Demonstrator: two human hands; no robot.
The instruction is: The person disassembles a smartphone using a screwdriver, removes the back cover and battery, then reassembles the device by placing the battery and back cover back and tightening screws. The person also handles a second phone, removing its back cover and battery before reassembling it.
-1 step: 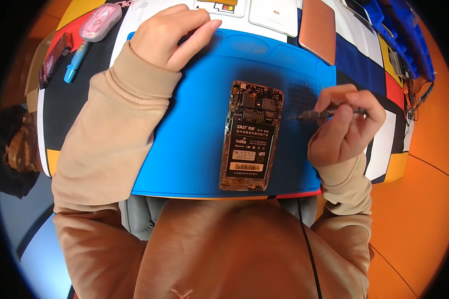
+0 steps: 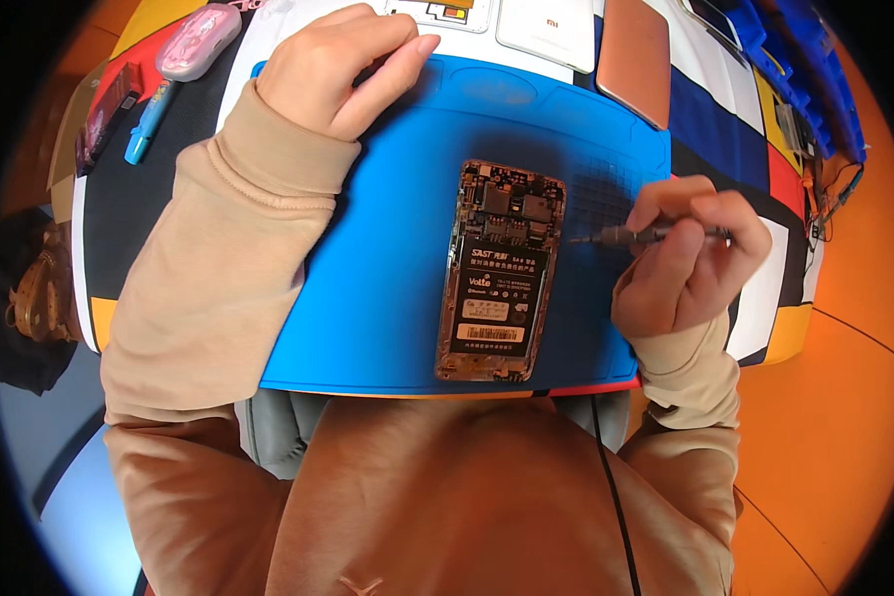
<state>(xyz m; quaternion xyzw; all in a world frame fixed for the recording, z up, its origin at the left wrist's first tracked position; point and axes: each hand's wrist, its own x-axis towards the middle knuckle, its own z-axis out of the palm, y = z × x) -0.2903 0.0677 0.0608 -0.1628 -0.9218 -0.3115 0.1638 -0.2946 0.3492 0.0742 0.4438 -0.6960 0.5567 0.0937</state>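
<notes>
An opened smartphone lies on the blue work mat, with its black battery and circuit board exposed. To its right, my right hand grips a slim grey screwdriver, held nearly level. The screwdriver's tip points left at the phone's upper right side and appears just apart from it. My left hand rests at the mat's far left edge, thumb and forefinger apart, with nothing visible in it. Its other fingers are partly hidden.
Beyond the mat lie a white phone back, a rose-coloured panel and a white part. A pink case and a blue pen are at the far left. Blue bins stand at the far right.
My right hand's fingers have shifted slightly on the screwdriver, its tip staying beside the phone. My left hand and the phone look unmoved.
</notes>
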